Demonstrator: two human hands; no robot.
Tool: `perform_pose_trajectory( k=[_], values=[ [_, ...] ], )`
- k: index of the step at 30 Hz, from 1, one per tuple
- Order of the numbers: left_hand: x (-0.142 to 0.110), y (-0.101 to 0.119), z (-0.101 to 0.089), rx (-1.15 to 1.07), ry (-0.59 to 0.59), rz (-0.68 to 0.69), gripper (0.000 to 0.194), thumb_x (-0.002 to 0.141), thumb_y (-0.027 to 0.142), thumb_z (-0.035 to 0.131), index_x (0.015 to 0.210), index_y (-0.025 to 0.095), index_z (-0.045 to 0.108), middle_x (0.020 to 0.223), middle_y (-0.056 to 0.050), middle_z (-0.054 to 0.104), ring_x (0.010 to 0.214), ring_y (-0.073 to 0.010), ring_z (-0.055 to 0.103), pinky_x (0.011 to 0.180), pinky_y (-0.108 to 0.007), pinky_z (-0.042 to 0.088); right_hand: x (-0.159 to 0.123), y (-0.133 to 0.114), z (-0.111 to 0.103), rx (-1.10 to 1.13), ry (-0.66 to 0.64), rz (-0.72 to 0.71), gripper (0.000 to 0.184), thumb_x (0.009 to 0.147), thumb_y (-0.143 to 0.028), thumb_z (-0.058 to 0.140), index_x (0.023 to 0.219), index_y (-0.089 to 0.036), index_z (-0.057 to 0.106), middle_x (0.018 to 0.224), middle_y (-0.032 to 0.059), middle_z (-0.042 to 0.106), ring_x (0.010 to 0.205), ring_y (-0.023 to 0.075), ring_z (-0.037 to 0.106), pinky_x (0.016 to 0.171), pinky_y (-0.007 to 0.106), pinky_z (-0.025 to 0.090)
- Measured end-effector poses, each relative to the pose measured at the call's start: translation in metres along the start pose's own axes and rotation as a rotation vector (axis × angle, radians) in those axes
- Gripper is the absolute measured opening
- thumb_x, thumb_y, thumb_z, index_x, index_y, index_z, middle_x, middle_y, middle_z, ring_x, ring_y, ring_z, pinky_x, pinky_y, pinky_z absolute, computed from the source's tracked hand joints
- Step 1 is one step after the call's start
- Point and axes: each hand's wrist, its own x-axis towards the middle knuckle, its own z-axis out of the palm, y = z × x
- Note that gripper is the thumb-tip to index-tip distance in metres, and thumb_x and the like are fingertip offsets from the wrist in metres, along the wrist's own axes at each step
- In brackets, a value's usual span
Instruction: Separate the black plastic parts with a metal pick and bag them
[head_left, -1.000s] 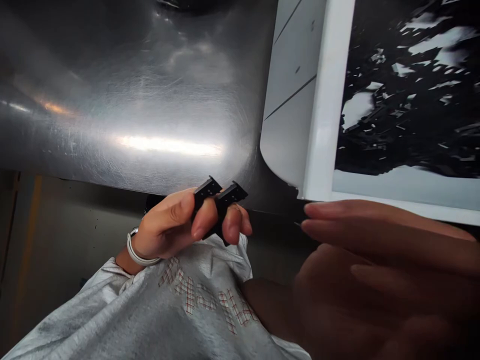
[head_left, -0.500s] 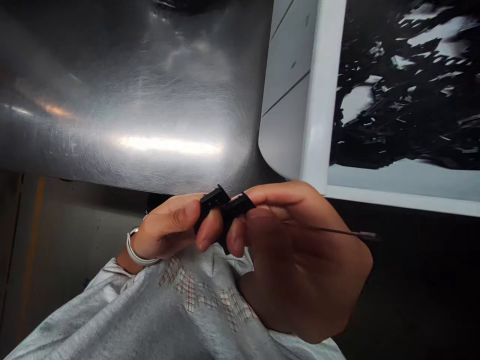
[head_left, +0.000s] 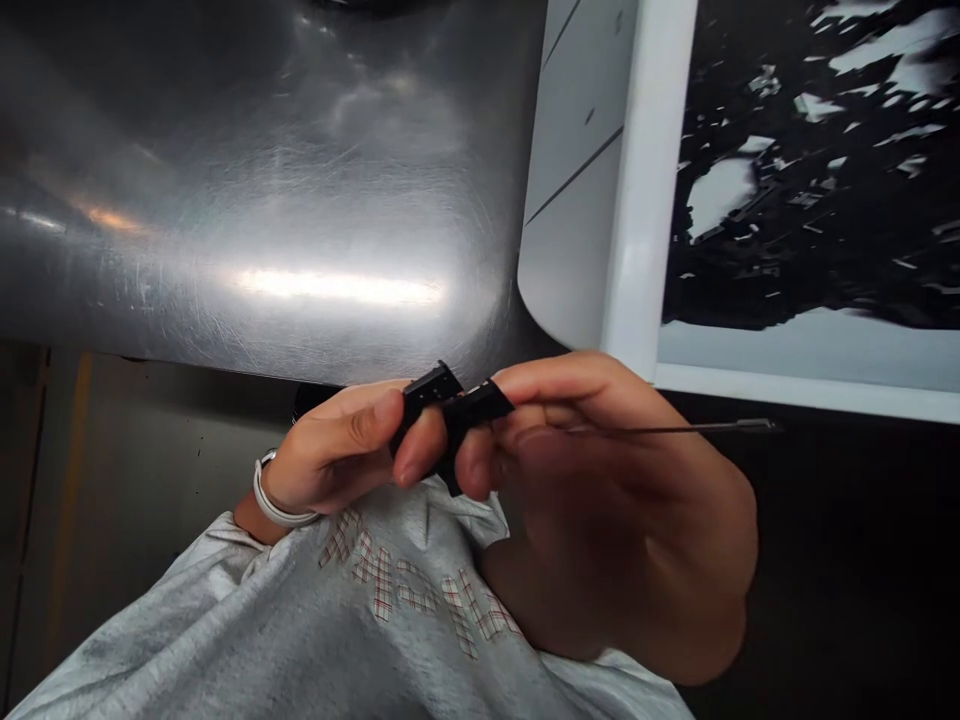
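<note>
My left hand (head_left: 352, 440) is closed round two small black plastic clips (head_left: 450, 398), pinched between thumb and fingers in front of my chest. A white band sits on that wrist. My right hand (head_left: 622, 510) is closed too, its fingertips meeting the right-hand clip, and it pinches a thin dark metal pin (head_left: 675, 430) that sticks out level to the right. Both hands hover just below the edge of the steel table (head_left: 285, 200).
A white tray (head_left: 637, 200) heaped with several black plastic parts (head_left: 817, 180) stands on the table at the right. My grey sweatshirt (head_left: 360, 620) fills the bottom of the view. Dark floor lies under the table edge.
My right hand has come in from the right with fingers stretched, closed onto the thin pin and met the clips in my left hand. The pin has since tilted to level.
</note>
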Motion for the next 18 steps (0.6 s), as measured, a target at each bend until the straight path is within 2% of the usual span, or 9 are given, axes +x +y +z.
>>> perform_pose_trajectory(
  k=[4, 7, 11, 14, 18],
  values=[
    [0.0006, 0.0005, 0.0019, 0.033, 0.05, -0.018, 0.051, 0.104, 0.05, 0.047, 0.061, 0.022, 0.045, 0.064, -0.002, 0.042, 0.062, -0.0178, 0.039, 0.08, -0.037, 0.046, -0.0038, 0.0075, 0.0032, 0.0, 0.073, 0.006, 0.012, 0.101, -0.018, 0.068, 0.092, -0.027, 0.068, 0.065, -0.0069, 0.071, 0.056, 0.0092, 0.07, 0.054, 0.018, 0.058],
    [0.0016, 0.0017, 0.0037, 0.054, 0.127, -0.042, 0.051, 0.103, 0.05, 0.05, 0.06, 0.022, 0.045, 0.062, -0.002, 0.039, 0.064, -0.019, 0.041, 0.078, -0.037, 0.045, -0.0025, 0.0054, 0.0002, -0.071, 0.038, 0.035, 0.014, 0.099, -0.019, 0.07, 0.088, -0.026, 0.065, 0.066, -0.0067, 0.07, 0.059, 0.0083, 0.068, 0.057, 0.018, 0.057],
    [0.0023, 0.0021, 0.0028, 0.029, 0.068, -0.015, 0.052, 0.104, 0.048, 0.048, 0.059, 0.022, 0.04, 0.062, -0.001, 0.038, 0.062, -0.0178, 0.041, 0.074, -0.035, 0.045, -0.0016, 0.0018, -0.0039, -0.105, -0.017, 0.026, 0.007, 0.098, -0.02, 0.071, 0.094, -0.026, 0.068, 0.066, -0.0058, 0.07, 0.061, 0.0091, 0.069, 0.056, 0.019, 0.056],
    [0.0023, 0.0008, 0.0007, 0.015, 0.024, -0.008, 0.052, 0.105, 0.048, 0.046, 0.06, 0.022, 0.04, 0.062, -0.001, 0.039, 0.061, -0.0172, 0.038, 0.072, -0.035, 0.044, -0.0038, 0.0038, -0.0024, -0.121, 0.027, 0.008, 0.004, 0.099, -0.029, 0.072, 0.098, -0.026, 0.07, 0.063, -0.0059, 0.064, 0.053, 0.0093, 0.066, 0.051, 0.021, 0.054],
    [0.002, 0.0016, 0.0005, 0.056, 0.01, -0.042, 0.054, 0.101, 0.054, 0.049, 0.058, 0.022, 0.042, 0.064, -0.003, 0.042, 0.068, -0.0202, 0.047, 0.078, -0.037, 0.045, -0.0046, 0.008, 0.0024, -0.137, 0.078, 0.009, 0.006, 0.102, -0.032, 0.069, 0.103, -0.027, 0.07, 0.061, -0.0064, 0.06, 0.047, 0.0093, 0.063, 0.044, 0.023, 0.047]
  ],
)
